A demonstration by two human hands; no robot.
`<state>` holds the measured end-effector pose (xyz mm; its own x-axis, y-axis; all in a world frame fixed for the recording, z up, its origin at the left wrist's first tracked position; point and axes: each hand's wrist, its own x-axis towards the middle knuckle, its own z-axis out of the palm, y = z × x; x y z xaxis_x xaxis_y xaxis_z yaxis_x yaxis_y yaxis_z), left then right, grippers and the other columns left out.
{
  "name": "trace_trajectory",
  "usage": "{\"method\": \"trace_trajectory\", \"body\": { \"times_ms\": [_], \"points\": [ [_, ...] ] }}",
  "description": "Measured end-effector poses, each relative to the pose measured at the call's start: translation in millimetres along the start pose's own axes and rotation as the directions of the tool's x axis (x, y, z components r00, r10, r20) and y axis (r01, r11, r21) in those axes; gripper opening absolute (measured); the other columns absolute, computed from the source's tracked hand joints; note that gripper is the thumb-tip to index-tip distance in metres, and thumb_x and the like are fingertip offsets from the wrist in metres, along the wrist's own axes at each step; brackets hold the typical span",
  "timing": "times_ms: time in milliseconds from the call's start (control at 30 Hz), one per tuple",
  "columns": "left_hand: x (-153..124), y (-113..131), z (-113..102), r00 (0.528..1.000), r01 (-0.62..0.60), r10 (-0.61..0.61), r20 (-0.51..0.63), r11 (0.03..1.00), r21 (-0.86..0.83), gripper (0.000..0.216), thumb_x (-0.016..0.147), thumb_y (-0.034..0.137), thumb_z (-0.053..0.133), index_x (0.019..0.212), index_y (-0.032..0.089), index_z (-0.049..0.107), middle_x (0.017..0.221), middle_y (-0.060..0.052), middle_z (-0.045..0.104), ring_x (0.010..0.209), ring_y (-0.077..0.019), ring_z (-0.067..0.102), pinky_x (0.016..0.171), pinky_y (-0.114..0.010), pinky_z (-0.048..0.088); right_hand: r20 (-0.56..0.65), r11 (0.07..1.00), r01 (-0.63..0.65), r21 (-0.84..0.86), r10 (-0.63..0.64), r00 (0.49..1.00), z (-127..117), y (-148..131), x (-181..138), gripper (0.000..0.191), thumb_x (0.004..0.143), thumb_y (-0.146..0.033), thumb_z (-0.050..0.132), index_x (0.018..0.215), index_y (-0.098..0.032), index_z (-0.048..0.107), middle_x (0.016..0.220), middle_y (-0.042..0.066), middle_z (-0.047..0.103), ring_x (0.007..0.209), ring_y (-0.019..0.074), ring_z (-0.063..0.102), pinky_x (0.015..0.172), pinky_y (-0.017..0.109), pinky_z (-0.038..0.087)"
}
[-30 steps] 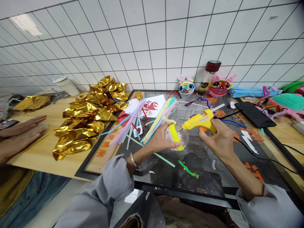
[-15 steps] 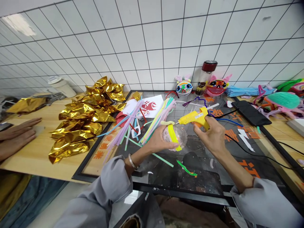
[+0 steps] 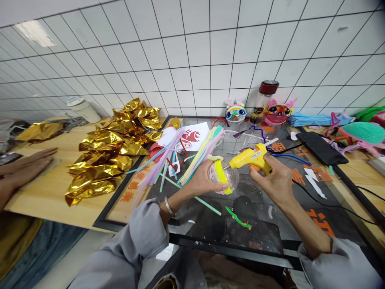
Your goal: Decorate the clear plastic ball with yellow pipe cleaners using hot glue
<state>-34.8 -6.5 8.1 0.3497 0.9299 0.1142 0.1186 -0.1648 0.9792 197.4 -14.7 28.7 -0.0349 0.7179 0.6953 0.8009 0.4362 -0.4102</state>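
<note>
My left hand [image 3: 201, 180] is wrapped round a clear plastic ball [image 3: 233, 178] that has a fuzzy yellow band [image 3: 221, 176] round its middle. A short pale yellow strip [image 3: 215, 157] sticks up at the ball's upper edge. A yellow hot glue gun [image 3: 249, 157] is gripped in my right hand [image 3: 278, 178], with a glue stick protruding from its back. Its nozzle points left and meets the ball beside the yellow band; whether it touches, I cannot tell. A green pipe cleaner piece [image 3: 238, 218] lies on the dark board below.
Gold foil packets [image 3: 102, 160] are heaped at left, near another person's hands [image 3: 28, 164]. Pipe cleaners [image 3: 200, 154] lie behind my left hand. A glass bottle [image 3: 262, 102], finished animal-face crafts [image 3: 236, 112] and a black phone-like slab [image 3: 321, 147] stand or lie farther back.
The glue gun's nozzle has shifted down from the band's upper edge to the ball's side by the band. The view has swung slightly left. Both hands keep their holds.
</note>
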Motion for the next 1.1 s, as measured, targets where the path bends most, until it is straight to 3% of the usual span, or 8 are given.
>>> {"method": "trace_trajectory", "body": {
  "times_ms": [367,767,1100],
  "points": [
    [-1,3,1,1.000,-0.019,0.019,0.002,1.000,0.019,0.085,0.052,0.037,0.087,0.127,0.014,0.052,0.126,-0.013,0.060,0.118,-0.0305,0.057,0.103,-0.043,0.046,-0.023,0.997,-0.041,-0.066,0.040,0.999,11,5,5,0.025,0.076,-0.035,0.059,0.064,-0.023,0.040,0.058,-0.004,0.043,0.052,0.0123,0.039,0.053,0.028,0.028],
    [1,-1,-1,1.000,-0.021,0.021,0.020,1.000,0.021,0.086,0.053,0.040,0.086,0.127,0.014,0.050,0.120,-0.011,0.059,0.109,-0.0274,0.059,0.094,-0.039,0.049,0.072,0.995,-0.086,0.050,0.082,0.994,2,6,3,0.024,0.073,-0.038,0.061,0.062,-0.022,0.046,0.054,-0.005,0.039,0.048,0.0104,0.035,0.049,0.026,0.026],
    [0,5,2,1.000,-0.011,0.011,0.015,1.000,0.004,0.085,0.051,0.037,0.086,0.126,0.014,0.052,0.122,-0.011,0.062,0.113,-0.0293,0.060,0.096,-0.040,0.050,0.025,0.993,-0.117,0.014,0.116,0.993,12,4,4,0.028,0.075,-0.041,0.060,0.062,-0.022,0.044,0.056,-0.004,0.042,0.051,0.0108,0.035,0.052,0.027,0.026]
  ]
}}
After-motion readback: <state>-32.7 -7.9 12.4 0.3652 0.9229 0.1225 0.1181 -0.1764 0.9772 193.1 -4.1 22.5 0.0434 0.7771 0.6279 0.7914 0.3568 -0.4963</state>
